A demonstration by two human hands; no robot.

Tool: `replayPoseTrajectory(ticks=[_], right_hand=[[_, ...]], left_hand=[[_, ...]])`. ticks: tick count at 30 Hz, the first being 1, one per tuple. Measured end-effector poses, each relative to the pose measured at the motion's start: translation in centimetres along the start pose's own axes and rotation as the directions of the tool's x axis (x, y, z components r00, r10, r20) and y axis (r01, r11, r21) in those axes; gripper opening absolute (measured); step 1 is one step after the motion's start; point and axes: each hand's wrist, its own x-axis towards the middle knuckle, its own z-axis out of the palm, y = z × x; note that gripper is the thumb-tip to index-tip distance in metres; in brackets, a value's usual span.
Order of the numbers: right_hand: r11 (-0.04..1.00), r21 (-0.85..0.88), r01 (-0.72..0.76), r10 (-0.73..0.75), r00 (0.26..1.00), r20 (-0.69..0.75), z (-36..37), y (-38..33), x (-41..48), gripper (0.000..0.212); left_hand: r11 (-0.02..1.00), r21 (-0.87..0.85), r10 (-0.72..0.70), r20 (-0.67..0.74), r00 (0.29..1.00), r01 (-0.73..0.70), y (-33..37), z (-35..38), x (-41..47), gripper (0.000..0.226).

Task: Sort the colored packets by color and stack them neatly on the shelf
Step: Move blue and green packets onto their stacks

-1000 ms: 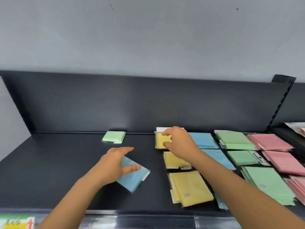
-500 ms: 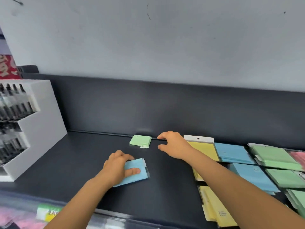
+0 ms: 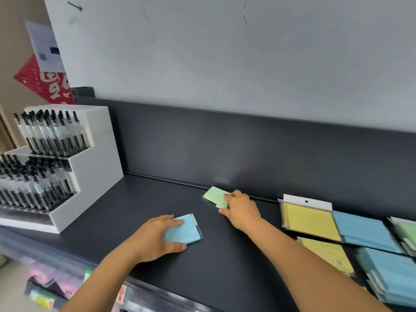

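Note:
A small blue packet (image 3: 186,230) lies flat on the dark shelf (image 3: 225,262). My left hand (image 3: 157,237) rests on its left part, fingers over the top edge and thumb along the near edge. Farther back, a small green packet (image 3: 215,195) lies by the shelf's rear wall. My right hand (image 3: 242,209) touches its right end, fingers curled at that edge. To the right lie yellow packets (image 3: 310,220), blue packets (image 3: 364,233) and a green packet (image 3: 405,233) at the frame's edge.
A white stepped display rack (image 3: 90,167) full of black-capped pens stands on the shelf's left end. The dark rear wall (image 3: 225,149) rises behind the packets. A lower shelf with blurred coloured goods (image 3: 56,287) shows below the front edge.
The view swung left, bringing the pen rack into sight. My right hand left the yellow packets and moved left to the green packet. My left hand stayed on the blue packet.

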Motion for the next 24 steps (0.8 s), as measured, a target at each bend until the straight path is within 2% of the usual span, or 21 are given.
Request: replayPoseTrajectory(ticks=[3, 8, 11, 14, 16, 18, 21, 24], right_hand=[[0.998, -0.054, 0.03, -0.033, 0.998, -0.049, -0.5, -0.1, -0.9, 0.048], [0.992, 0.118, -0.034, 0.033, 0.999, 0.007, -1.6, -0.3, -3.1, 0.047], [0.986, 0.148, -0.074, 0.065, 0.996, 0.065, -2.4, 0.1, -4.4, 0.052], [0.979, 0.186, -0.083, 0.064, 0.993, 0.104, -2.8, 0.9, -5.8, 0.062], [0.975, 0.203, -0.093, 0.084, 0.995, 0.055, -3.4, 1.8, -7.2, 0.071], [0.971, 0.207, -0.122, 0.134, 0.99, -0.044, -4.7, 2.7, -8.4, 0.07], [0.948, 0.272, -0.168, 0.225, 0.955, -0.194, -7.2, 4.8, -10.6, 0.064], [0.927, 0.3, -0.224, 0.309, 0.91, -0.276, -9.4, 7.1, -13.1, 0.062]], left_hand=[[0.999, 0.045, -0.006, -0.04, 0.999, 0.008, -0.1, 0.3, 0.4, 0.074], [0.995, 0.097, 0.004, -0.161, 0.987, 0.012, 0.5, 0.5, 0.5, 0.07], [0.991, 0.13, -0.019, -0.154, 0.988, 0.039, 1.6, 0.1, 0.6, 0.068], [0.997, 0.054, -0.031, -0.251, 0.968, 0.046, 3.7, -0.1, 0.9, 0.065], [0.998, -0.053, -0.031, -0.364, 0.931, 0.012, 5.8, -0.1, 1.1, 0.06], [0.991, -0.127, -0.023, -0.432, 0.901, -0.035, 7.9, -0.1, 1.5, 0.057], [0.974, -0.173, 0.054, -0.459, 0.887, -0.149, 11.1, 0.4, 2.3, 0.056], [0.956, -0.174, 0.137, -0.453, 0.881, -0.238, 14.5, 1.2, 2.6, 0.059]])
